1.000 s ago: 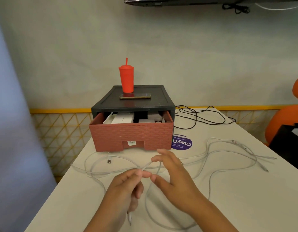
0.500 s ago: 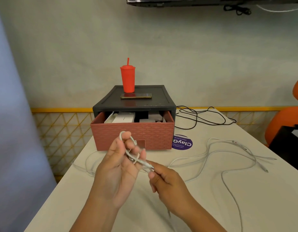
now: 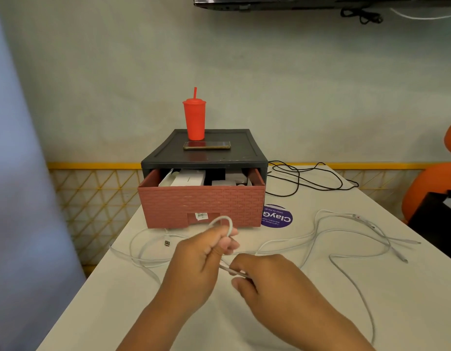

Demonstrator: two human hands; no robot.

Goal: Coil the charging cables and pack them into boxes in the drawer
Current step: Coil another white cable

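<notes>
white desk (image 3: 320, 312) meets a pale plaster wall (image 3: 270, 84). above it the left hand (image 3: 199, 262) grips a small loop of white cable (image 3: 223, 217) in curled fingers, the right hand (image 3: 267, 282) pinches its strand, near the open brick-patterned drawer (image 3: 201, 206) holding white boxes (image 3: 189, 179).

Both bare forearms stretch from the near edge toward the middle. The left hand (image 3: 201, 254) is a little farther, its back turned to the camera, its fingers curled around a small loop of white cable (image 3: 222, 217). The right hand (image 3: 266, 279) is just to the right and nearer, palm down. It seems to pinch the same cable between thumb and fingers.
</notes>
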